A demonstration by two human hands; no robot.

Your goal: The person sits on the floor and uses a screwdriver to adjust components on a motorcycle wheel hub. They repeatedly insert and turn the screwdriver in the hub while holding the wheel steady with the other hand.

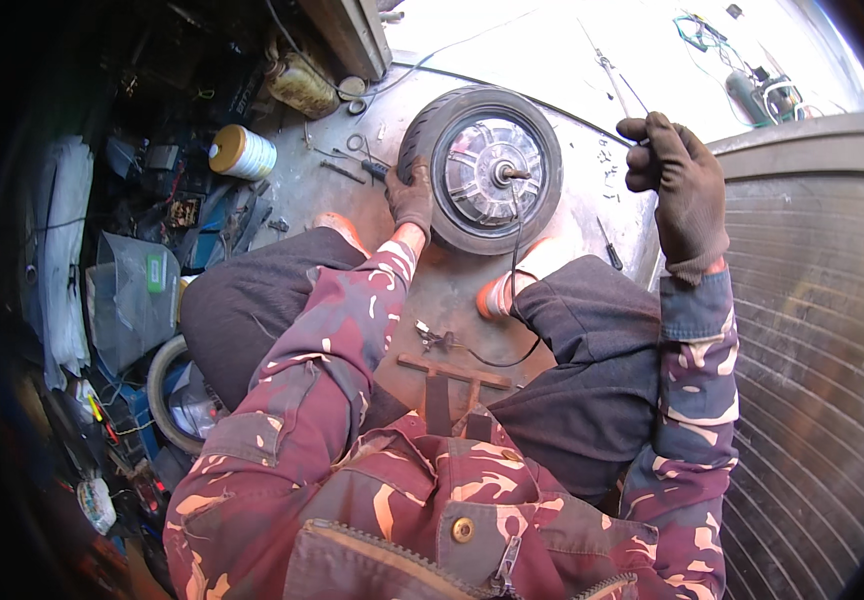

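Note:
A hub motor wheel [493, 175] with a black tyre and a silver ribbed motor cover lies on the floor between my feet. A black cable runs from its axle toward me. My left hand [412, 203], in a brown glove, grips the tyre's left side. Against its fingers is the black handle of a tool [376, 171]. My right hand [687, 190], gloved too, is raised to the right of the wheel with its fingers pinched. A thin dark rod [634, 92] points up and left from its fingertips.
A screwdriver [609, 245] and scattered small screws [607, 170] lie right of the wheel. At left are a white spool [244, 152], a dirty jug [302, 85], clutter and a clear plastic bin [137, 290]. A ribbed metal shutter [822, 350] stands on the right. The cable's connector [435, 338] lies near me.

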